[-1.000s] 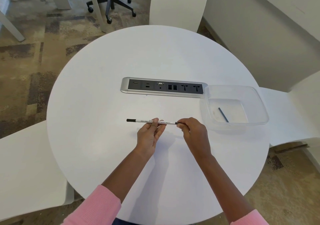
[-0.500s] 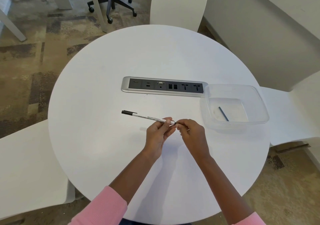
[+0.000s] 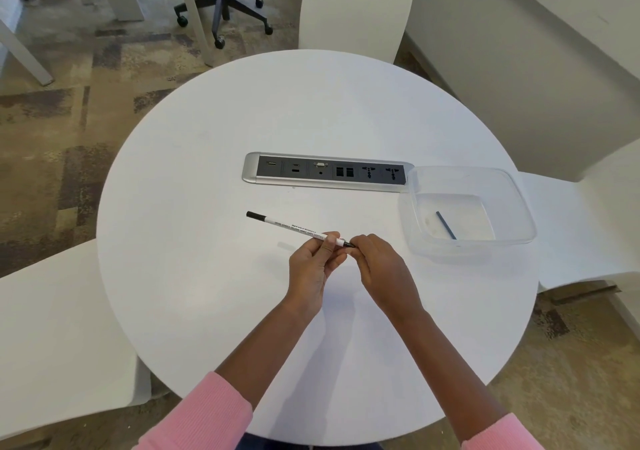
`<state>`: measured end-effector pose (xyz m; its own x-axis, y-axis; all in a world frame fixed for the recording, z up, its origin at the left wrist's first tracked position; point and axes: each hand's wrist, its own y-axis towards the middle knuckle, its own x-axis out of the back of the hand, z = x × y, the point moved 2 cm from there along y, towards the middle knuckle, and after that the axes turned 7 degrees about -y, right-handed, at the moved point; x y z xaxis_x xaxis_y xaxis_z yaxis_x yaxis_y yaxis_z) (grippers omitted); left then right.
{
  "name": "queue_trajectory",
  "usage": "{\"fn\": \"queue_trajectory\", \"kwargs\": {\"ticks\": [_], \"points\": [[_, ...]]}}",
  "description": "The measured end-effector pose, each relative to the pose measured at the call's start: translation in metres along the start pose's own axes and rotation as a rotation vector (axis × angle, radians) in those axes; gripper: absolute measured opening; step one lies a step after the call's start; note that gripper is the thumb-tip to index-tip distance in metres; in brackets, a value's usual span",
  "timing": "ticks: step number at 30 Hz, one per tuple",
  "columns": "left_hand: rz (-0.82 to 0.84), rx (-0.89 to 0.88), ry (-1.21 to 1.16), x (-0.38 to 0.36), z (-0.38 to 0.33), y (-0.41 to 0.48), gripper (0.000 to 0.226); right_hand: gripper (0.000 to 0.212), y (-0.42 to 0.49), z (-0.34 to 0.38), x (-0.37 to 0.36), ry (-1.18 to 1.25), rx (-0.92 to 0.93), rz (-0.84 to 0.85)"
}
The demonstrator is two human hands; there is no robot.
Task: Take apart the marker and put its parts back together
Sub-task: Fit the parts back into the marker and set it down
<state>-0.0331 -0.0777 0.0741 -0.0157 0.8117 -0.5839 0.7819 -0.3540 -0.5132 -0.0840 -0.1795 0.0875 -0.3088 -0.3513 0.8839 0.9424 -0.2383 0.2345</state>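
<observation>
A thin white marker [image 3: 291,226] with black print and a black end at its far left is held above the round white table [image 3: 207,276], slanting down to the right. My left hand [image 3: 317,266] pinches the barrel near its right end. My right hand [image 3: 379,266] pinches the small black piece at that right end, fingers curled over it. A short dark blue stick [image 3: 446,225] lies inside the clear plastic container [image 3: 519,214] to the right.
A grey power and data socket strip [image 3: 327,171] is set into the table beyond the hands. White chairs stand at the far side [image 3: 356,9], left [image 3: 52,338] and right [image 3: 588,227]. An office chair base [image 3: 221,2] is on the carpet.
My left hand slid along the barrel toward its right end, close to my right hand. The marker tilted, its black left end rising away from me.
</observation>
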Motion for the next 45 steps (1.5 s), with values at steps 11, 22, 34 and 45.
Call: {"fn": "queue_trajectory", "kwargs": {"ticks": [11,22,34,45], "points": [[0.002,-0.033,0.015,-0.003,0.005,-0.001,0.017,0.033,0.006,0.001,-0.002,0.177,-0.092,0.065],[0.036,-0.135,0.150,0.002,0.008,0.002,0.016,0.038,0.014,-0.005,-0.003,0.548,-0.407,0.300],[0.123,-0.200,0.276,0.000,0.006,0.003,0.013,0.035,0.016,-0.008,0.000,1.192,-0.808,0.669],[0.233,-0.070,0.288,0.000,-0.004,0.007,0.016,0.034,0.007,-0.026,0.011,0.710,-0.557,0.413]]}}
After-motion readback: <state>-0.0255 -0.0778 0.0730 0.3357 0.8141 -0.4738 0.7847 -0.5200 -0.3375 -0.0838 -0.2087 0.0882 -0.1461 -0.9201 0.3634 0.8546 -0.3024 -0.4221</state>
